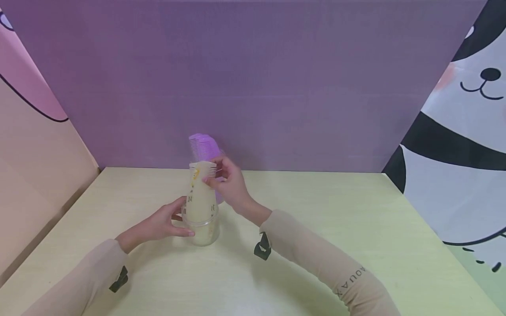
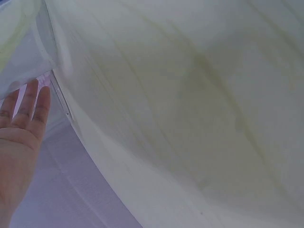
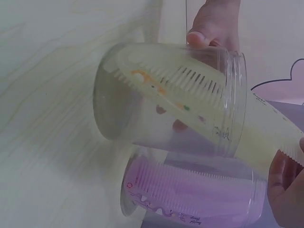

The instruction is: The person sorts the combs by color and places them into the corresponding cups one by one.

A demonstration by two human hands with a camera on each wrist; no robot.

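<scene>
While left hand (image 1: 164,224) steadies clear cup (image 1: 203,230), yellow comb (image 1: 200,191) inside, purple comb (image 1: 203,147) in second cup (image 3: 190,199)

Light is even and soft in the head view, bright enough, with faint shadows on the table (image 1: 356,228) beneath the sleeves. No hard glare shows there. Colours look slightly washed and the picture is mildly soft, with the side walls leaning outward toward the frame edges, as from a wide lens. The left wrist view is pale, low in contrast and mostly out of focus; dim streaks cross the table, perhaps shadows or grain. The right wrist view is bright, hazy through the clear cups (image 3: 180,99), with soft reflections on their walls and blur at the right edge.
</scene>
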